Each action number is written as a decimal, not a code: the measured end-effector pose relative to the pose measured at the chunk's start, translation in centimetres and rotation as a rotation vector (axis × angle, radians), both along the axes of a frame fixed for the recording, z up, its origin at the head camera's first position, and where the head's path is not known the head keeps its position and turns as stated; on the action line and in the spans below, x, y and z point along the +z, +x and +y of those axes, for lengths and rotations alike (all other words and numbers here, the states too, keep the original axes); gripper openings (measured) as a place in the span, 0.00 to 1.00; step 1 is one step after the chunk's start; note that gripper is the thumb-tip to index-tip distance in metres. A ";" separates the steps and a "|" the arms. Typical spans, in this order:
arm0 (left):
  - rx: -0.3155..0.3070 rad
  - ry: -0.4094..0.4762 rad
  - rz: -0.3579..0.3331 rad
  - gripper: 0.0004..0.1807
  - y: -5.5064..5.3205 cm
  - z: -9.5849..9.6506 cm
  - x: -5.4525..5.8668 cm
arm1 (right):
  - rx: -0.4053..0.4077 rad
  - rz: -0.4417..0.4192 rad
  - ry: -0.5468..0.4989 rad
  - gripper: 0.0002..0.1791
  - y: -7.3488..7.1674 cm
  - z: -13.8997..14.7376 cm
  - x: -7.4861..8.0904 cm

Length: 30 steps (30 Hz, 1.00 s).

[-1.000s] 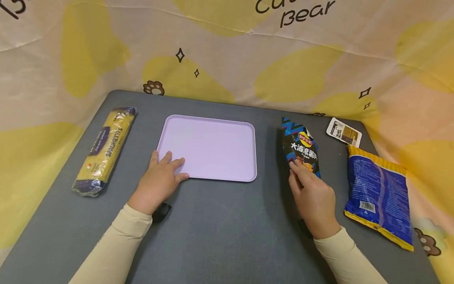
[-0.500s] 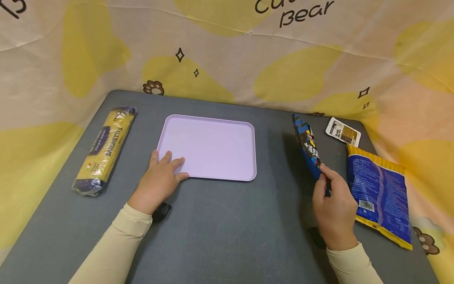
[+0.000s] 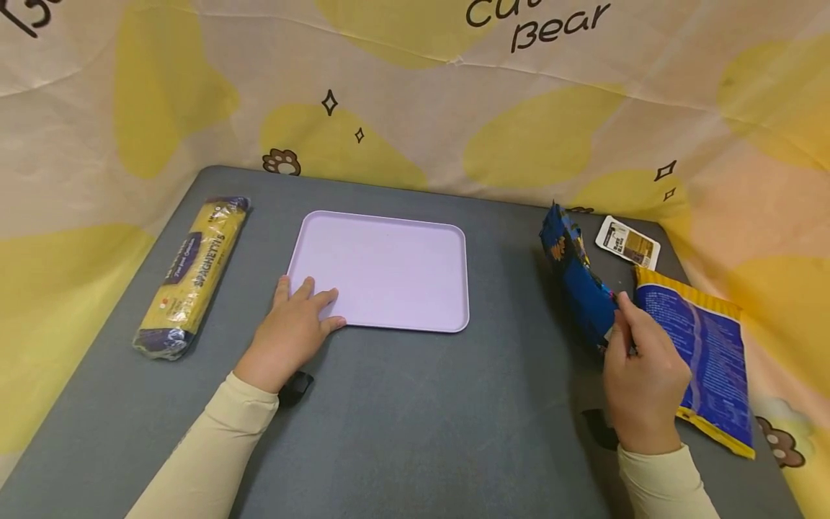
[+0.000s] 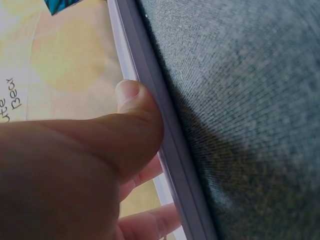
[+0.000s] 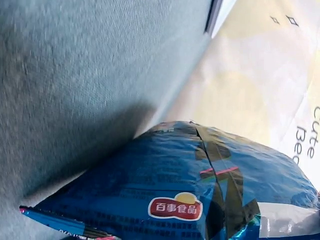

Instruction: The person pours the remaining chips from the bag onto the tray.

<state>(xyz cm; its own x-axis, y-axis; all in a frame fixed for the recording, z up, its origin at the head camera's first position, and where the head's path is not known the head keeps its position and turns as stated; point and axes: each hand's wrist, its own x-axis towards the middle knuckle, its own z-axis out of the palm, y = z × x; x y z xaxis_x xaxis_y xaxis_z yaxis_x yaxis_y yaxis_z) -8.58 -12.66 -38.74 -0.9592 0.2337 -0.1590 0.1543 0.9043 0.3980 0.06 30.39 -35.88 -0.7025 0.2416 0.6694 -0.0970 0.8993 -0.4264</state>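
My right hand (image 3: 648,382) pinches the near end of a blue and black bag of potato chips (image 3: 583,295), tilted on its edge at the right of the table. In the right wrist view the bag's blue back (image 5: 125,175) fills the lower part; the fingers are hidden there. My left hand (image 3: 288,335) rests on the near-left corner of a lilac tray (image 3: 395,270), fingers spread over it. The left wrist view has the thumb (image 4: 137,112) against the tray's rim (image 4: 172,165).
A spaghetti pack (image 3: 194,277) lies at the table's left. On the right, a blue and yellow bag (image 3: 713,360) lies beside the right hand, partly covered by it. A small white packet (image 3: 627,242) lies behind that bag. A printed cloth (image 3: 402,94) hangs behind the table.
My right hand has moved right with the bag of chips, which has turned from showing its printed front to showing its blue back. The left hand and tray stay put.
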 end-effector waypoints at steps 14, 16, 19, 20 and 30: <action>-0.013 -0.008 0.011 0.32 0.1 -0.2 -0.2 | -0.112 0.153 -0.187 0.14 -0.9 1.4 0.8; -0.017 -0.011 0.018 0.32 0.1 -0.2 -0.2 | -0.115 0.131 -0.161 0.15 -0.8 1.5 0.9; -0.020 -0.016 0.024 0.32 0.1 -0.2 -0.2 | -0.125 0.092 -0.140 0.16 -0.6 1.6 0.9; -0.020 -0.017 0.025 0.32 0.0 -0.2 -0.3 | -0.132 0.083 -0.141 0.16 -0.6 1.6 1.0; -0.035 -0.023 0.049 0.31 0.0 -0.3 -0.5 | -0.116 0.114 -0.122 0.15 -1.0 1.7 2.0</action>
<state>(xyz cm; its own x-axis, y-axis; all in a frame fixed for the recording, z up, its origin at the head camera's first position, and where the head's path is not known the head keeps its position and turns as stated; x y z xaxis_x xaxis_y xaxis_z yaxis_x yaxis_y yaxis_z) -8.56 -12.91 -39.19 -0.9573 0.2641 -0.1175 0.2050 0.9068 0.3683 -0.91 32.05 -33.91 -0.5869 0.4005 0.7037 -0.0493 0.8498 -0.5248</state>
